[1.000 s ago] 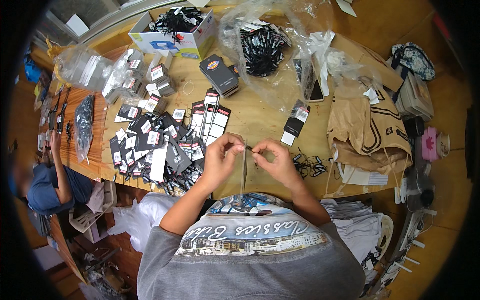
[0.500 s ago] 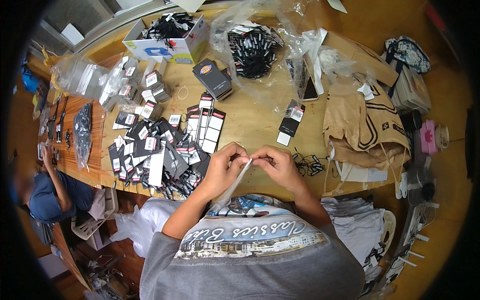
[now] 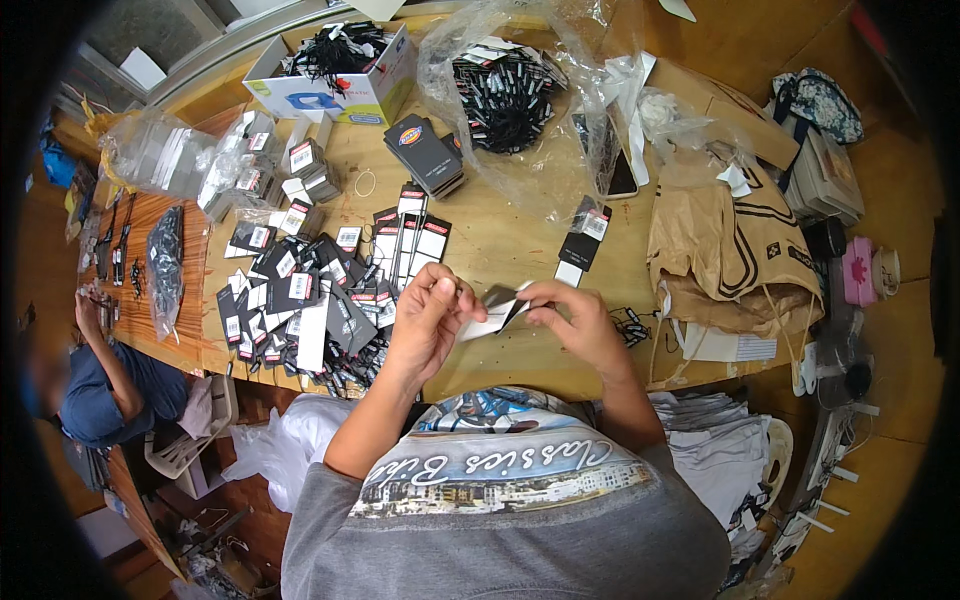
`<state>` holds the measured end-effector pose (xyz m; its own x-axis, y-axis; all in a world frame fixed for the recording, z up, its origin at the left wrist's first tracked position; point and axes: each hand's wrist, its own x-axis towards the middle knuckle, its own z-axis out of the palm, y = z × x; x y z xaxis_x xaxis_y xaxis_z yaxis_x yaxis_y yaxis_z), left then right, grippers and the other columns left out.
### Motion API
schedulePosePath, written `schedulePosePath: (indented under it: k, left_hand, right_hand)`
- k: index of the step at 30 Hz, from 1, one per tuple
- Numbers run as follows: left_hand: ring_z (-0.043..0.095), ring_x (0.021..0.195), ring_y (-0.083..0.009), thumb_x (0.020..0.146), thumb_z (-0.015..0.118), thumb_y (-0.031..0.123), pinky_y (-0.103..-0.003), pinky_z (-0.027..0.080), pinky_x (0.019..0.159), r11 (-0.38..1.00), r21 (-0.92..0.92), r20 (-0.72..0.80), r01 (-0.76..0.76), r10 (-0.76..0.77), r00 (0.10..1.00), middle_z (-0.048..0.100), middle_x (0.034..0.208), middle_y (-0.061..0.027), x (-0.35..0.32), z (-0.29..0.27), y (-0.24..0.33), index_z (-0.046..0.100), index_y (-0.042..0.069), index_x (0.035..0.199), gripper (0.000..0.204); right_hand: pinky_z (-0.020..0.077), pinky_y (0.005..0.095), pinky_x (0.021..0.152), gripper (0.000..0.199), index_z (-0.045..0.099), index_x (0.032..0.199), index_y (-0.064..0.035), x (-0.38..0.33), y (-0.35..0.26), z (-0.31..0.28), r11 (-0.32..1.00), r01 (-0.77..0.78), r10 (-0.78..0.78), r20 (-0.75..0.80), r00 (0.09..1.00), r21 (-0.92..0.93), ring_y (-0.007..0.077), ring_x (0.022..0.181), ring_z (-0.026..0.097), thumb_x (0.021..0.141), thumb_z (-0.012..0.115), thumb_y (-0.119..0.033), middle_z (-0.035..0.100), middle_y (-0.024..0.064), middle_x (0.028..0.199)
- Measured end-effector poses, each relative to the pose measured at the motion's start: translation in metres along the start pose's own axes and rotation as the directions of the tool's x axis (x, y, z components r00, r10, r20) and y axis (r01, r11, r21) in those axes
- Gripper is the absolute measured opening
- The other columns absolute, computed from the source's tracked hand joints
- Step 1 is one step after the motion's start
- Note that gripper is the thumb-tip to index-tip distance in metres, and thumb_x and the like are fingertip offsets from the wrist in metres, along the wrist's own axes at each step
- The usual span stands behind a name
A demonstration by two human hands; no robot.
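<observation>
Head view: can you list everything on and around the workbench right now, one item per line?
Hang tag: one, black and white, held between both hands.
Spread hang tags: many, black and white, bench left of the hands.
Tag pair: black, bench beyond the right hand.
Tag stack: black, upper centre.
Clear bag of black strings: one, top centre.
White box: one, holds black strings, top left.
Phone: one, beside the bag.
Brown paper bag: one, right side.
Pink case: one, far right.
Wooden workbench: one, tan.
Co-worker's blue sleeve: left edge.
Left hand: pinching the tag.
Right hand: pinching the tag.
</observation>
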<state>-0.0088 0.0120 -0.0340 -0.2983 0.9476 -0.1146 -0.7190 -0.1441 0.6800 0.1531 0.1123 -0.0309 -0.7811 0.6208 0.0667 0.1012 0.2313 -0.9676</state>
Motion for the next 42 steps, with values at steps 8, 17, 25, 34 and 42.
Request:
schedulePosePath:
  k: [8,17,25,34,42]
  left_hand:
    - [0.051,0.055,-0.0124,0.08,0.053,0.006,-0.025,0.043,0.059,0.958,0.28,-0.131,0.059,-0.023,0.991,0.055,0.064,-0.0063,0.001,0.004,-0.005,0.055,-0.002,0.086,0.01]
    - [0.057,0.064,-0.0142,0.077,0.055,0.001,-0.023,0.046,0.065,0.92,0.382,-0.088,0.082,-0.053,0.995,0.059,0.076,-0.0105,0.0,0.015,-0.001,0.057,-0.005,0.086,0.01]
    - [0.053,0.071,-0.0069,0.077,0.056,0.001,-0.018,0.043,0.064,0.846,0.533,0.031,-0.006,-0.013,0.999,0.056,0.078,-0.0029,0.002,0.015,-0.007,0.058,-0.003,0.089,0.012]
    - [0.053,0.066,-0.0083,0.073,0.057,-0.005,-0.021,0.043,0.064,0.833,0.549,0.084,-0.068,0.026,0.996,0.053,0.07,-0.0028,0.002,0.015,-0.008,0.045,-0.001,0.098,0.028]
    - [0.051,0.064,-0.0084,0.072,0.058,-0.007,-0.021,0.041,0.063,0.669,0.728,0.18,-0.151,0.026,0.983,0.051,0.067,-0.0029,0.002,0.017,0.0,0.041,0.001,0.097,0.032]
  right_hand:
    - [0.0471,0.0236,0.058,0.014,0.05,0.088,0.0032,-0.003,0.018,-0.008,0.733,-0.2,0.235,0.034,0.971,0.651,0.0163,0.066,0.059,0.076,0.054,0.003,0.06,0.0144,0.077]
    - [0.0478,0.0261,0.063,0.016,0.05,0.092,0.0032,-0.007,0.013,-0.008,0.639,-0.24,0.217,0.128,0.968,0.73,0.0181,0.069,0.059,0.076,0.054,0.001,0.056,0.012,0.087]
    - [0.0467,0.0232,0.056,0.013,0.054,0.088,0.0047,-0.009,0.007,-0.001,0.785,-0.152,0.221,-0.042,0.974,0.601,0.0155,0.06,0.057,0.076,0.056,0.002,0.057,0.0091,0.073]
    - [0.0455,0.0212,0.056,0.013,0.057,0.088,0.0052,-0.009,-0.006,0.009,0.902,-0.09,0.163,-0.14,0.977,0.421,0.0127,0.061,0.056,0.076,0.055,0.004,0.058,0.0085,0.073]
    - [0.0445,0.0198,0.055,0.009,0.059,0.084,0.0048,-0.008,-0.007,0.003,0.983,0.001,0.012,-0.071,0.997,0.186,0.0122,0.061,0.056,0.076,0.055,0.005,0.058,0.0089,0.075]
